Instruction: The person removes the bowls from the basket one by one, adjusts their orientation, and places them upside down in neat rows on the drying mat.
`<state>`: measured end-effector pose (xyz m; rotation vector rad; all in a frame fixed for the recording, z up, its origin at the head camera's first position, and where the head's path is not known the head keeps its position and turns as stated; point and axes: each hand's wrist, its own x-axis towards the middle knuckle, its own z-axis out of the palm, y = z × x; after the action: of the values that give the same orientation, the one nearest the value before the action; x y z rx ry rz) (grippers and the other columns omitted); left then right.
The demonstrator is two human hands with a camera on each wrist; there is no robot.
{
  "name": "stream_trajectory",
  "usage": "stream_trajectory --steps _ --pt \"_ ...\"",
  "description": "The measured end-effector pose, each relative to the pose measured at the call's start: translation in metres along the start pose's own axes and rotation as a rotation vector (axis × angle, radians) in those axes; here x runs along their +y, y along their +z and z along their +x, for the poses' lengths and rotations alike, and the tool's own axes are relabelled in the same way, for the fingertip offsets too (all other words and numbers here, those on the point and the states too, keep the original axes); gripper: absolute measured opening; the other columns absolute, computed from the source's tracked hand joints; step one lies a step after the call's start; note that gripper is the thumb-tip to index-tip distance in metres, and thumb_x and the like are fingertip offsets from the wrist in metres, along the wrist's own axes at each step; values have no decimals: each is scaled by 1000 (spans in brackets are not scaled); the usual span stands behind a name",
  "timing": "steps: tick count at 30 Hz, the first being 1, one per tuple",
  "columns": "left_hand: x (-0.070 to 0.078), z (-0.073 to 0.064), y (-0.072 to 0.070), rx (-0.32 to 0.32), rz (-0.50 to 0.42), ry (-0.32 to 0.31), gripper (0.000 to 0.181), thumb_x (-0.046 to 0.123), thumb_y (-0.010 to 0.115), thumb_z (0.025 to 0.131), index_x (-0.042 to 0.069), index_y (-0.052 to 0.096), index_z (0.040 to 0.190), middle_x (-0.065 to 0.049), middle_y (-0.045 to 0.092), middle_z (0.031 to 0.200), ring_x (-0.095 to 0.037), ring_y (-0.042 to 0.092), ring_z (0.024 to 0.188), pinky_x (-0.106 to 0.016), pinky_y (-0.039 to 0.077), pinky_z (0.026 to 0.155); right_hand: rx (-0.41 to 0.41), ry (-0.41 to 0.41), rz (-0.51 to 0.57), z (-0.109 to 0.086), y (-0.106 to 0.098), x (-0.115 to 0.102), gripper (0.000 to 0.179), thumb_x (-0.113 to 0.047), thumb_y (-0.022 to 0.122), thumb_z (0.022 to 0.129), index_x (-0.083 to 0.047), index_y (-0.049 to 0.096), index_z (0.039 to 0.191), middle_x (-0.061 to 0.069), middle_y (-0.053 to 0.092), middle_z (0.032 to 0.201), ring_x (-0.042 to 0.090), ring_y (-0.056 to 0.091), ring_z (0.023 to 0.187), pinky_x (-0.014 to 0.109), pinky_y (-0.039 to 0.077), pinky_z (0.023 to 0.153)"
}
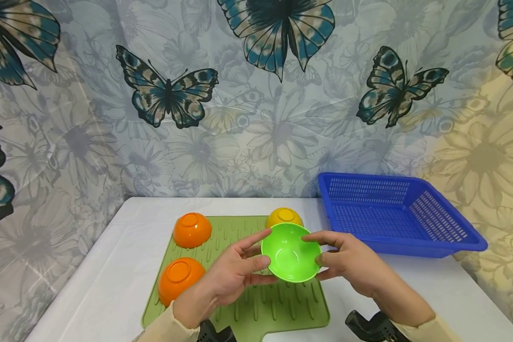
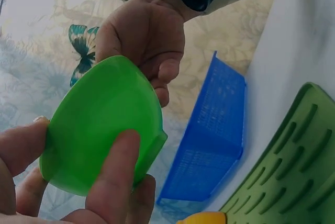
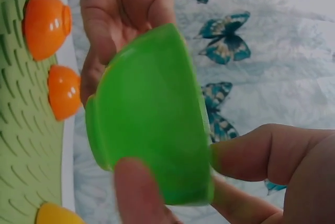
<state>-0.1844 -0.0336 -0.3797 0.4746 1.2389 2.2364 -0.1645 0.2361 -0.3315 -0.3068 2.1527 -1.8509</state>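
A bright green bowl (image 1: 291, 254) is held up between both hands, its hollow tilted toward the head camera. My left hand (image 1: 239, 266) grips its left side, thumb at the rim and fingers behind and below. On the other side my right hand (image 1: 346, 259) pinches the rim, thumb outside and index finger over the edge. The outer wall of the bowl shows in the left wrist view (image 2: 99, 130) and its foot ring in the right wrist view. Behind it, a yellow bowl (image 1: 284, 216) stands upside down, partly hidden by the green one.
Two orange bowls, one farther back (image 1: 192, 230) and one nearer (image 1: 180, 280), lie upside down on the left of a ribbed green drying mat (image 1: 256, 304). A blue perforated basket (image 1: 399, 247) stands at the back right of the white table (image 1: 94, 275). A butterfly-print cloth hangs behind.
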Motion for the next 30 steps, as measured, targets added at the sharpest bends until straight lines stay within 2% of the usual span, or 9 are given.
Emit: stream_trajectory --steps 5,7,12,15,18,22,25,28,30 --pt "1 0 -3 43 42 17 67 -5 65 93 7 39 153 -26 47 136 -32 65 104 -55 52 89 88 -66 -34 -5 -6 -7 54 -17 62 100 2 44 147 26 45 143 32 58 113 45 57 82" --pt "1 0 -5 64 71 22 66 -6 65 93 6 39 153 -25 47 136 -31 65 104 -55 52 89 94 -96 31 -6 -9 -8 52 -20 57 103 1 42 149 23 48 142 31 60 113 44 56 85" --pt "1 1 -8 106 149 39 65 -5 66 93 4 41 152 -25 46 137 -30 64 104 -51 53 88 -130 -112 389 -6 -19 -4 41 -21 37 110 -4 45 147 18 54 139 37 59 118 51 51 93" --pt "0 1 -9 121 185 51 64 -5 67 92 4 43 151 -24 46 137 -31 63 108 -49 54 88 -285 -47 565 -2 -22 4 43 -24 28 111 -3 45 145 21 53 139 43 56 121 54 46 98" --pt "0 0 -9 139 274 81 63 -2 71 91 7 48 149 -21 49 139 -32 59 115 -46 55 87 -323 38 657 1 -21 11 45 -28 27 111 -1 38 146 26 50 139 47 54 121 56 44 100" --pt "-1 -3 -7 156 535 199 56 3 76 88 9 59 141 -15 47 145 -35 51 125 -36 56 85 -313 107 701 4 -19 18 57 -31 28 111 3 14 155 30 48 140 50 50 124 57 41 102" --pt "-3 -5 -6 116 695 300 50 3 76 87 7 63 136 -11 42 150 -37 51 125 -34 55 87 -321 131 720 6 -18 22 66 -33 27 111 6 -2 154 31 46 140 50 47 127 56 40 104" --pt "-5 -7 -6 35 871 426 46 0 77 86 8 68 131 -6 39 153 -33 51 126 -37 53 92 -340 142 730 8 -18 25 66 -35 25 111 12 2 152 31 47 140 49 46 128 55 39 105" --pt "-6 -6 -6 -28 1031 566 44 -2 78 83 10 72 126 -8 39 152 -30 50 128 -38 52 93 -363 142 735 9 -19 28 64 -35 23 111 15 16 149 32 47 140 47 46 129 54 39 106"
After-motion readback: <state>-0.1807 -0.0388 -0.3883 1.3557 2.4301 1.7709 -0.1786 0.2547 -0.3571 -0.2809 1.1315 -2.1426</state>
